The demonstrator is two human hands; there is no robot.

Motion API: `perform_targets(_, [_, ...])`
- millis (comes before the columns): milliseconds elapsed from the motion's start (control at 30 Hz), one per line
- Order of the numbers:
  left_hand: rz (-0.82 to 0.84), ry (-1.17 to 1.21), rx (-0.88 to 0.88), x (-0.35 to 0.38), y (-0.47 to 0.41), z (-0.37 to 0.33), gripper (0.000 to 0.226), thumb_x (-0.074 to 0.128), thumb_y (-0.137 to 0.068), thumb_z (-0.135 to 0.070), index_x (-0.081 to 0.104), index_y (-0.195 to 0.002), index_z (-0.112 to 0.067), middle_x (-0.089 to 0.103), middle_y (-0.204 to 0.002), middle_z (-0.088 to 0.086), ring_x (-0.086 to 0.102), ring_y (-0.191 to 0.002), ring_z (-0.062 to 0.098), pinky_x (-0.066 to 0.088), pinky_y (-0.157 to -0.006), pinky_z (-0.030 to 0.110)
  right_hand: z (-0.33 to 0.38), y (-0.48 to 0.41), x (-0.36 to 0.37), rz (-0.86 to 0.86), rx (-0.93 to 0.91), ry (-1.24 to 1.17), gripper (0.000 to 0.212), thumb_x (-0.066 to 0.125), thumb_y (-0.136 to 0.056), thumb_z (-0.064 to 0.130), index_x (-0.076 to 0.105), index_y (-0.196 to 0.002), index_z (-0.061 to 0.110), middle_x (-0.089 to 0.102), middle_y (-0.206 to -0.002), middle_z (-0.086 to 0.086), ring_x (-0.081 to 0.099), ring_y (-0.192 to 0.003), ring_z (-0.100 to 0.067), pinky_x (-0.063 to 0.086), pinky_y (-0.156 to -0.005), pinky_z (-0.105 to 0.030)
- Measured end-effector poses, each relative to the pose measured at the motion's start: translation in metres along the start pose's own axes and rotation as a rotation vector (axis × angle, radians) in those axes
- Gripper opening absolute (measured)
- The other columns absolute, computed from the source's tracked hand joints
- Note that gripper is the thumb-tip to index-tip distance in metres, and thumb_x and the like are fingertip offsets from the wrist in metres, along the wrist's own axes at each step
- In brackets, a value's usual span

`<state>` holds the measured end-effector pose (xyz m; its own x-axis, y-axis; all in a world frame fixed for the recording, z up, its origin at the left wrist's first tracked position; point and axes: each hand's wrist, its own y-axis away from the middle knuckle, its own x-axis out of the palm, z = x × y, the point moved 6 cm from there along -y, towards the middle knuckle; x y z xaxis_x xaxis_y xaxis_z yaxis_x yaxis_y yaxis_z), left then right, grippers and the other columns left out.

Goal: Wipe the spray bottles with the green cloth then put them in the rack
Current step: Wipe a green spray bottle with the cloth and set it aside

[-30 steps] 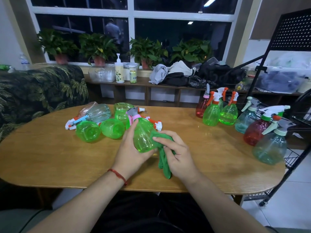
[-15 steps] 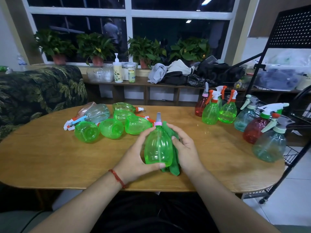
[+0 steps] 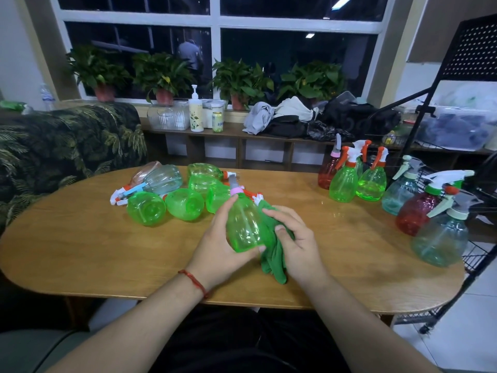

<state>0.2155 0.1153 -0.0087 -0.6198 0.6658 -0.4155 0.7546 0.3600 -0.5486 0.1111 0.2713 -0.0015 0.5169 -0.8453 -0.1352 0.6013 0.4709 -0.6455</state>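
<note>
My left hand [image 3: 219, 246] grips a green spray bottle [image 3: 243, 224] with a pink collar, held over the middle of the wooden table [image 3: 80, 246]. My right hand [image 3: 297, 242] holds the green cloth [image 3: 273, 258] against the bottle's right side, and the cloth's loose end hangs down below. Several green and clear bottles [image 3: 185, 203] lie on their sides at the table's back left. Several upright bottles [image 3: 372, 181], green, red and teal, stand at the right by the black wire rack [image 3: 481, 254].
A dark leaf-patterned sofa [image 3: 67, 146] stands at the left. Behind the table runs a low shelf [image 3: 236, 133] with clothes, a pump bottle and potted plants under the window. The rack's black frame rises at the far right, past the table's edge.
The bottle turned from lying tilted in my left hand to nozzle pointing away. My right hand with the cloth slid along the bottle's right side. Other bottles have not moved.
</note>
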Motion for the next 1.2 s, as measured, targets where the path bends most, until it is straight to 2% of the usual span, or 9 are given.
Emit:
perform_targets(133, [-0.146, 0.029, -0.081, -0.007, -0.004, 0.014, 0.114, 0.097, -0.068, -0.048, 0.032, -0.161, -0.038, 0.051, -0.156, -0.007, 0.051, -0.144, 0.012, 0.045, -0.119, 0.044, 0.013, 0.008, 0.007, 0.047, -0.169, 0.144, 0.045, 0.05, -0.101, -0.013, 0.077, -0.127, 0.012, 0.064, -0.141, -0.004, 0.061, -0.134, -0.023, 0.05, -0.112, -0.036])
perform_targets(267, [-0.156, 0.051, -0.113, -0.009, -0.005, 0.018, 0.113, 0.095, -0.067, -0.051, 0.032, -0.16, -0.043, 0.051, -0.156, -0.007, 0.052, -0.143, 0.012, 0.046, -0.118, 0.046, 0.013, 0.008, 0.01, 0.059, -0.185, 0.189, 0.045, 0.05, -0.102, -0.011, 0.076, -0.131, 0.013, 0.062, -0.143, -0.003, 0.06, -0.136, -0.024, 0.05, -0.112, -0.037])
perform_targets(433, [-0.024, 0.018, -0.009, -0.003, 0.0, 0.001, 0.117, 0.1, -0.067, -0.043, 0.032, -0.162, -0.039, 0.046, -0.16, -0.016, 0.047, -0.148, 0.009, 0.04, -0.123, 0.043, 0.004, 0.004, 0.002, -0.012, -0.06, 0.108, 0.05, 0.047, -0.106, -0.009, 0.072, -0.136, 0.023, 0.063, -0.143, 0.006, 0.058, -0.138, -0.022, 0.045, -0.118, -0.037])
perform_targets(567, [0.192, 0.061, 0.053, 0.007, 0.009, -0.015, 0.119, 0.102, -0.068, -0.033, 0.031, -0.163, -0.038, 0.045, -0.161, -0.02, 0.045, -0.149, 0.007, 0.036, -0.125, 0.032, -0.01, -0.002, -0.005, -0.055, 0.219, -0.224, 0.056, 0.044, -0.109, -0.006, 0.075, -0.13, 0.036, 0.069, -0.141, 0.002, 0.062, -0.135, -0.021, 0.047, -0.118, -0.047])
perform_targets(700, [0.291, 0.085, 0.041, 0.012, 0.01, -0.017, 0.118, 0.101, -0.071, -0.034, 0.028, -0.162, -0.043, 0.047, -0.155, -0.03, 0.046, -0.146, 0.0, 0.037, -0.122, 0.025, -0.011, -0.002, -0.007, -0.071, 0.319, -0.357, 0.056, 0.044, -0.108, -0.008, 0.079, -0.125, 0.032, 0.073, -0.136, -0.001, 0.068, -0.128, -0.024, 0.055, -0.108, -0.043])
perform_targets(800, [0.3, 0.031, 0.046, 0.013, 0.009, -0.018, 0.119, 0.1, -0.07, -0.042, 0.024, -0.162, -0.049, 0.046, -0.159, -0.02, 0.045, -0.147, 0.002, 0.039, -0.124, 0.034, -0.01, -0.002, -0.008, -0.097, 0.313, -0.356, 0.05, 0.045, -0.106, -0.011, 0.076, -0.126, 0.021, 0.075, -0.132, -0.003, 0.07, -0.123, -0.023, 0.058, -0.103, -0.036])
perform_targets(867, [0.293, 0.004, 0.055, 0.014, 0.009, -0.017, 0.119, 0.1, -0.069, -0.044, 0.024, -0.161, -0.05, 0.045, -0.159, -0.017, 0.045, -0.147, 0.004, 0.04, -0.123, 0.039, -0.011, -0.002, -0.009, -0.108, 0.315, -0.342, 0.048, 0.045, -0.106, -0.013, 0.076, -0.127, 0.018, 0.075, -0.131, -0.003, 0.07, -0.123, -0.024, 0.058, -0.102, -0.034])
perform_targets(1033, [0.241, 0.016, 0.034, 0.014, 0.008, -0.012, 0.122, 0.101, -0.068, -0.042, 0.023, -0.161, -0.053, 0.048, -0.158, -0.016, 0.048, -0.144, 0.002, 0.041, -0.122, 0.036, -0.016, -0.002, -0.008, -0.061, 0.267, -0.243, 0.055, 0.046, -0.107, -0.01, 0.078, -0.127, 0.03, 0.069, -0.139, -0.005, 0.062, -0.133, -0.028, 0.047, -0.117, -0.055])
perform_targets(1200, [-0.005, 0.032, -0.004, 0.001, 0.001, -0.003, 0.114, 0.1, -0.068, -0.042, 0.032, -0.159, -0.045, 0.05, -0.156, -0.017, 0.049, -0.143, 0.001, 0.042, -0.121, 0.031, -0.003, 0.002, -0.001, 0.004, 0.066, -0.044, 0.053, 0.049, -0.103, -0.015, 0.075, -0.13, 0.023, 0.067, -0.137, 0.009, 0.057, -0.138, -0.02, 0.042, -0.121, -0.037])
